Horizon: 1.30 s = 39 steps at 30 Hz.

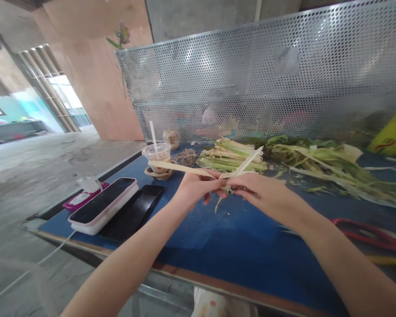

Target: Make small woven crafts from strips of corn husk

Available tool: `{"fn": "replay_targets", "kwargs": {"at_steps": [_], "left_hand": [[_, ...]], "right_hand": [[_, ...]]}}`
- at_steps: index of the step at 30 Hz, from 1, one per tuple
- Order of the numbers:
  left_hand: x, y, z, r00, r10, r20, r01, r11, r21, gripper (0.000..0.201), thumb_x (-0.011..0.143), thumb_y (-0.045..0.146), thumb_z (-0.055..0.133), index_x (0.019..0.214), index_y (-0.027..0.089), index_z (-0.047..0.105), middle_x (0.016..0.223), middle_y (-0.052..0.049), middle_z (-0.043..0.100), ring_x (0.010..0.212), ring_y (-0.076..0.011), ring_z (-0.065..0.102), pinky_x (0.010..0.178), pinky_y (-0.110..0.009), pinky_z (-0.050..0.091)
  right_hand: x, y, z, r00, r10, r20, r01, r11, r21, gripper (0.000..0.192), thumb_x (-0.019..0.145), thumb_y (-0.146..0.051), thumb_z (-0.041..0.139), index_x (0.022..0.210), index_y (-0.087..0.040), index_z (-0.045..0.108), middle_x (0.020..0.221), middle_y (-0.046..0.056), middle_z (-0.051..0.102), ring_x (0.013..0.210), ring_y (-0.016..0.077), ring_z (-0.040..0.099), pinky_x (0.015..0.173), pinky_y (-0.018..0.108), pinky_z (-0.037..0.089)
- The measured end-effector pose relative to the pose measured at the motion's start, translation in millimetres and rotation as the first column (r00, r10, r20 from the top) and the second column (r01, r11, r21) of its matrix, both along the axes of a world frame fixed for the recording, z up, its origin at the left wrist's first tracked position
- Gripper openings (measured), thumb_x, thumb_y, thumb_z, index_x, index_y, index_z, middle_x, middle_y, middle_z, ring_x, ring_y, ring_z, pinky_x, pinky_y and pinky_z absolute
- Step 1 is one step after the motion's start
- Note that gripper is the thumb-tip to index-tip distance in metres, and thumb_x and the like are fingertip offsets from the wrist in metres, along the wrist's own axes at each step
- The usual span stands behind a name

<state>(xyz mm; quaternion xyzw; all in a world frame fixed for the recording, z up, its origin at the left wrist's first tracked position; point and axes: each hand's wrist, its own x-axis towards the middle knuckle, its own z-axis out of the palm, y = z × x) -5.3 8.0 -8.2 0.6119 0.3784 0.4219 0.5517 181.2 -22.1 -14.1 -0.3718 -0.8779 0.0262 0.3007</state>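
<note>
The left hand and right hand meet over the blue tabletop, fingers pinched on pale husk strips; 1 length points left, another far and right. Just beyond them lies a bundle of husks, with loose leaves to its right. A cup with 1 straw stands far left; 2 flat objects lie nearer, also left.

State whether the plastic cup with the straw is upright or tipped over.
Upright: the plastic cup has its clear lid on top, with the white straw sticking up.
</note>
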Motion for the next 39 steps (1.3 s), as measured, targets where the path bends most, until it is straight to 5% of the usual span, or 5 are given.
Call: {"fn": "replay_targets", "kwargs": {"at_steps": [5, 10, 17, 26, 39], "left_hand": [[0.8, 1.3, -2.3, 0.998, -0.006, 0.067, 0.011, 0.998, -0.066, 0.015, 0.063, 0.018, 0.067, 0.075, 0.010, 0.064, 0.056, -0.003, 0.065, 0.051, -0.0127, 0.062, 0.028, -0.013, 0.031], [2.6, 3.0, -5.1, 0.995, -0.027, 0.093, 0.042, 0.985, -0.169, 0.014, 0.065, 0.017, 0.065, 0.077, 0.009, 0.064, 0.063, -0.005, 0.067, 0.054, -0.0125, 0.063, 0.029, -0.013, 0.033], [1.8, -0.9, -6.0, 0.994, -0.108, 0.007, 0.107, 0.994, 0.009, 0.020, 0.065, 0.024, 0.068, 0.078, 0.010, 0.066, 0.064, -0.006, 0.068, 0.058, -0.0146, 0.065, 0.032, -0.014, 0.039], [7.9, -9.7, -3.2, 0.988, -0.139, -0.066, 0.144, 0.987, 0.070, 0.018, 0.065, 0.025, 0.067, 0.076, 0.011, 0.063, 0.060, -0.002, 0.065, 0.059, -0.0169, 0.065, 0.034, -0.017, 0.047], [6.6, -9.3, -2.0, 0.984, -0.171, -0.053, 0.175, 0.981, 0.082, 0.022, 0.066, 0.025, 0.067, 0.084, 0.012, 0.065, 0.066, -0.003, 0.065, 0.059, -0.0152, 0.064, 0.036, -0.018, 0.049]], "right_hand": [[-0.1, 1.4, -3.6, 0.999, 0.041, 0.020, -0.043, 0.996, 0.076, 0.035, 0.087, -0.014, 0.036, 0.115, -0.029, 0.050, 0.106, -0.001, 0.062, 0.087, 0.0112, 0.061, 0.075, 0.023, 0.050], [-1.2, 0.8, -10.0, 0.991, -0.012, 0.135, -0.037, 0.935, 0.354, 0.029, 0.087, -0.016, 0.039, 0.114, -0.019, 0.051, 0.107, 0.008, 0.060, 0.100, 0.0189, 0.054, 0.083, 0.033, 0.045], [0.7, -7.1, 1.0, 0.983, -0.116, 0.141, 0.006, 0.794, 0.608, 0.012, 0.082, -0.016, 0.051, 0.086, -0.021, 0.061, 0.086, 0.005, 0.063, 0.089, 0.0196, 0.053, 0.080, 0.033, 0.041], [-0.2, -0.4, -4.0, 0.967, -0.238, -0.091, 0.254, 0.924, 0.287, 0.018, 0.082, -0.034, 0.052, 0.093, -0.021, 0.055, 0.073, 0.000, 0.067, 0.064, 0.0145, 0.061, 0.056, 0.024, 0.043], [-10.6, -5.8, 0.5, 0.892, -0.453, 0.002, 0.439, 0.867, 0.237, 0.015, 0.084, -0.031, 0.043, 0.080, -0.019, 0.051, 0.059, 0.001, 0.062, 0.049, 0.0166, 0.057, 0.041, 0.022, 0.031]]}}
